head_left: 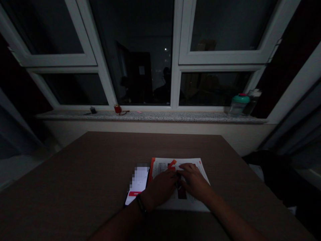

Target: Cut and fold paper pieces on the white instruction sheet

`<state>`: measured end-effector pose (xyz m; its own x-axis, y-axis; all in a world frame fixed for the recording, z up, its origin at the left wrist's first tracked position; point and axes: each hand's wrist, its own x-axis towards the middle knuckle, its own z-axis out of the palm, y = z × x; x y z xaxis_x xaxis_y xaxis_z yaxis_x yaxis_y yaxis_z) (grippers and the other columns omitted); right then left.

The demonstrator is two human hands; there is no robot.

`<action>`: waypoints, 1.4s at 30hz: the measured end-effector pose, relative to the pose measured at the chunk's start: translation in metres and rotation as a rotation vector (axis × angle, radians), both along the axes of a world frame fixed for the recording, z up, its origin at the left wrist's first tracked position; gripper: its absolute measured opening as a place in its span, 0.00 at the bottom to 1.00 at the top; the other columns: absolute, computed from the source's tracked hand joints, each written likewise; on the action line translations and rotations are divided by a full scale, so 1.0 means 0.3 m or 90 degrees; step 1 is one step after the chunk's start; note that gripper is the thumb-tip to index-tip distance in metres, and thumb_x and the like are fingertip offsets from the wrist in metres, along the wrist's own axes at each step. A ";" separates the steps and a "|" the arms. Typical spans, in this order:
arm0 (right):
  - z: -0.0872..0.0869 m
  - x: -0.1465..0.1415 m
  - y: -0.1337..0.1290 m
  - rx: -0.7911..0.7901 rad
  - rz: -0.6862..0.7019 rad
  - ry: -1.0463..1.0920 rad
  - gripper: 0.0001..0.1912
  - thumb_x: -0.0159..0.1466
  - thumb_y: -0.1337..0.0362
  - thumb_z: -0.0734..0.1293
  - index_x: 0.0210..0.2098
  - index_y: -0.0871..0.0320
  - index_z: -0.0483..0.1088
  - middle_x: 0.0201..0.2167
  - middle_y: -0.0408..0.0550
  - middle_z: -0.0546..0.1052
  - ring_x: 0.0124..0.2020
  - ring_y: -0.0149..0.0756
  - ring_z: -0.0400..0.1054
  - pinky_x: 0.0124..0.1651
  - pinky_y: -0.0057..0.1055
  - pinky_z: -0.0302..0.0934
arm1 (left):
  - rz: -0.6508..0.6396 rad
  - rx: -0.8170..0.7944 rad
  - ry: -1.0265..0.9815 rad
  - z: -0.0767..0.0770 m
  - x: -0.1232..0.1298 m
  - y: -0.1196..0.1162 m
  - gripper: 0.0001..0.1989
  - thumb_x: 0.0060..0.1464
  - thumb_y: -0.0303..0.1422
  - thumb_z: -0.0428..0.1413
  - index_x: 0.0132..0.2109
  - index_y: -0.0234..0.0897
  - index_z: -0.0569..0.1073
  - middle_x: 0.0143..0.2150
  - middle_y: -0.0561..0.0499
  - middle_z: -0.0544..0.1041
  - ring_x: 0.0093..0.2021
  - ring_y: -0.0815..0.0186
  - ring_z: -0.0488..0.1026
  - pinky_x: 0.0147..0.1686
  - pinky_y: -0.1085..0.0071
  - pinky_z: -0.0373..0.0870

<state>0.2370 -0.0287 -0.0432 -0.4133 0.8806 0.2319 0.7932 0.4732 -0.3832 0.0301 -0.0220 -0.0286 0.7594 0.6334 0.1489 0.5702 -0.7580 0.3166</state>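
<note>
The left hand [160, 187] and right hand [194, 180] rested on a printed sheet [192, 163] lying on the brown worktop [75, 174], their fingers [184, 170] curved and meeting near its middle; whether they grasped anything could not be determined. A smartphone [137, 184] lay just beside the sheet, near the left hand. A green-lidded bottle [238, 105] stood on the granite windowsill [160, 116].

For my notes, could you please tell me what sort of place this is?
Probably a home room at night: a table, a white-framed window with dark panes, and a bottle on the sill.
</note>
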 end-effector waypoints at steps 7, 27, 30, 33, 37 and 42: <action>-0.010 0.004 0.002 -0.006 -0.007 0.021 0.21 0.61 0.66 0.67 0.55 0.52 0.73 0.58 0.53 0.72 0.60 0.49 0.59 0.64 0.49 0.50 | -0.006 -0.009 0.005 0.009 -0.004 -0.003 0.18 0.61 0.24 0.52 0.57 0.38 0.69 0.60 0.45 0.70 0.62 0.56 0.65 0.63 0.59 0.62; -0.014 -0.002 -0.009 -0.036 -0.022 -0.019 0.26 0.61 0.63 0.68 0.59 0.54 0.71 0.63 0.51 0.68 0.64 0.51 0.55 0.68 0.50 0.45 | -0.003 -0.004 0.001 0.001 -0.001 -0.003 0.19 0.59 0.22 0.53 0.57 0.38 0.68 0.61 0.45 0.68 0.63 0.55 0.64 0.63 0.58 0.61; -0.019 -0.002 -0.010 -0.032 -0.019 -0.032 0.26 0.62 0.62 0.67 0.60 0.53 0.70 0.63 0.52 0.68 0.65 0.51 0.55 0.68 0.52 0.44 | -0.001 0.000 0.002 0.001 -0.001 -0.005 0.19 0.59 0.22 0.53 0.57 0.38 0.68 0.60 0.45 0.68 0.62 0.55 0.64 0.62 0.58 0.63; -0.022 -0.001 -0.011 -0.023 -0.016 -0.037 0.26 0.63 0.61 0.67 0.61 0.53 0.69 0.63 0.52 0.67 0.65 0.52 0.54 0.69 0.53 0.43 | 0.008 0.010 0.003 -0.003 0.002 -0.005 0.20 0.58 0.22 0.53 0.57 0.37 0.68 0.60 0.44 0.68 0.61 0.54 0.65 0.61 0.58 0.64; -0.023 0.002 -0.014 -0.024 -0.003 -0.037 0.26 0.64 0.61 0.66 0.62 0.52 0.67 0.65 0.51 0.66 0.66 0.52 0.53 0.69 0.54 0.43 | 0.036 0.016 -0.034 -0.013 0.015 -0.005 0.16 0.59 0.22 0.53 0.54 0.37 0.70 0.57 0.46 0.70 0.60 0.57 0.66 0.61 0.60 0.64; -0.018 0.010 -0.013 -0.036 0.006 -0.038 0.26 0.65 0.61 0.66 0.63 0.52 0.67 0.66 0.50 0.64 0.67 0.51 0.52 0.69 0.54 0.41 | 0.070 0.026 -0.063 -0.033 0.030 -0.009 0.16 0.59 0.26 0.54 0.54 0.38 0.68 0.57 0.45 0.69 0.62 0.56 0.63 0.62 0.58 0.61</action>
<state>0.2400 -0.0327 -0.0488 -0.4328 0.8876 0.1576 0.8110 0.4597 -0.3619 0.0390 -0.0246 -0.0384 0.6664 0.7034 0.2472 0.6179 -0.7066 0.3449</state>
